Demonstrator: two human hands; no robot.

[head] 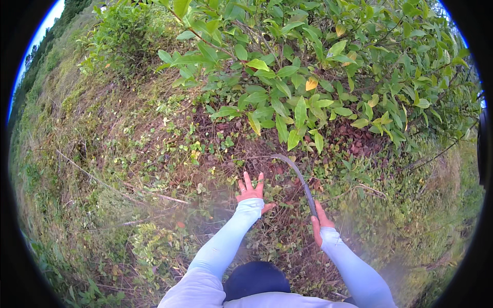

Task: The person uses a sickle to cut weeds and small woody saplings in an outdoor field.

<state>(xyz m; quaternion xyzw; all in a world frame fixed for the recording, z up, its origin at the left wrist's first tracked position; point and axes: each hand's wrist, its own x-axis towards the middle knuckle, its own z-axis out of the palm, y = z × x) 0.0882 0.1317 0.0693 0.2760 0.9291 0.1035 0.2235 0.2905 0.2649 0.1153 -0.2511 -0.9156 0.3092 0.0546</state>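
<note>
My left hand [252, 191] is spread flat over the low weeds, fingers apart, holding nothing. To its right, my right hand [321, 223] grips the lower end of a sickle [301, 181], whose handle is mostly hidden by the hand. The curved metal blade arcs up and to the left, its tip lying over the soil and weeds just beyond my left fingertips. Low creeping weeds [283, 194] lie between the two hands. Pale blue sleeves cover both forearms.
A large leafy shrub [300, 111] overhangs the ground ahead, with dry brown leaves [360, 142] under it. A smaller bush [123, 38] stands at the upper left. Dry stalks [165, 197] lie on the weedy slope to the left, and a thin bare branch [435, 156] reaches down at the right.
</note>
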